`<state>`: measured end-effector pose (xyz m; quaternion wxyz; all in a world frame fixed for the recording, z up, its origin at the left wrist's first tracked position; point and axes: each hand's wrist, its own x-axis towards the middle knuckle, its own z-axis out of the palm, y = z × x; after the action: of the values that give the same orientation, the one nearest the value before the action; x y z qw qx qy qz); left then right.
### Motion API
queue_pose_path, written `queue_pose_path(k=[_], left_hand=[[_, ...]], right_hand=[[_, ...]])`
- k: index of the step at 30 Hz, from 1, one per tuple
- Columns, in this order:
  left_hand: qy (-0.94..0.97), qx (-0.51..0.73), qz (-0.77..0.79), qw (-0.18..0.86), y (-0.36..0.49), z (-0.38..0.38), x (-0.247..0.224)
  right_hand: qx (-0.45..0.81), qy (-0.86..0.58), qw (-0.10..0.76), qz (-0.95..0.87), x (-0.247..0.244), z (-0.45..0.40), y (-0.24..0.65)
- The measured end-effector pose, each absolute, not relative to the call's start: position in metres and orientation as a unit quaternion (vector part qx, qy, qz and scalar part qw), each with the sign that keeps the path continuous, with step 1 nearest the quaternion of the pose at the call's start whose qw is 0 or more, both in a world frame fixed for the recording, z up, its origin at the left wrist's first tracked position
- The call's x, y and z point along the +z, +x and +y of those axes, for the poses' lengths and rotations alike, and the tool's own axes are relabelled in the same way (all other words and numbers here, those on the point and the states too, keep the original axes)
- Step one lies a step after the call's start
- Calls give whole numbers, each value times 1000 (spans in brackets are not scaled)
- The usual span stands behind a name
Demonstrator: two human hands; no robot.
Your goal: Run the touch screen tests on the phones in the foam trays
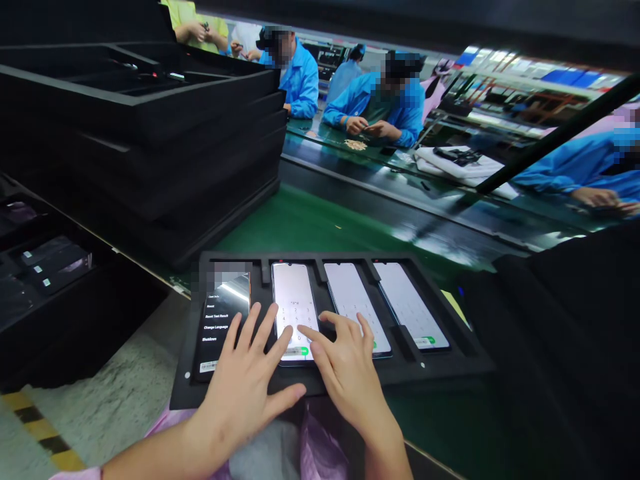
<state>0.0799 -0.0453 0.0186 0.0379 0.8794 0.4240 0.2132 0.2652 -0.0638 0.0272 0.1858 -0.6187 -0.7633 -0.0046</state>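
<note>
Hands right up front, low in the frame: left hand (247,383) splayed, fingers apart, clamped on nothing; right hand (350,367) loosely curled and empty, index finger out over the second phone from the left (295,283), actual contact too close to call. Around them, stacked black trays (200,153) crowd the upper left, a dark bulk (560,373) fills the lower right, and co-workers in blue (304,80) line the far bench (320,133). Four phones (345,283), slotted in a black tray (457,363) at lower centre: three glow white, while the leftmost shows a black menu. Fingers cover parts of three screens; the bulk defies naming.
</note>
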Motion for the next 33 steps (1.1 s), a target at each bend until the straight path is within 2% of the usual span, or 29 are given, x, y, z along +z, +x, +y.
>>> queue_pose_path(k=[8,15,23,33], left_hand=[[875,213,430,59,83,-43,19],[879,205,430,2,84,-45,23],[878,212,430,-1,85,-45,28],[870,218,443,-16,85,-46,25]], right_hand=[[-40,-613,251,-748,18,-67,279],[-34,-618,254,-743,14,-68,280],[-17,-632,278,-723,19,-65,274],[-77,-627,435,-642,16,-74,296]])
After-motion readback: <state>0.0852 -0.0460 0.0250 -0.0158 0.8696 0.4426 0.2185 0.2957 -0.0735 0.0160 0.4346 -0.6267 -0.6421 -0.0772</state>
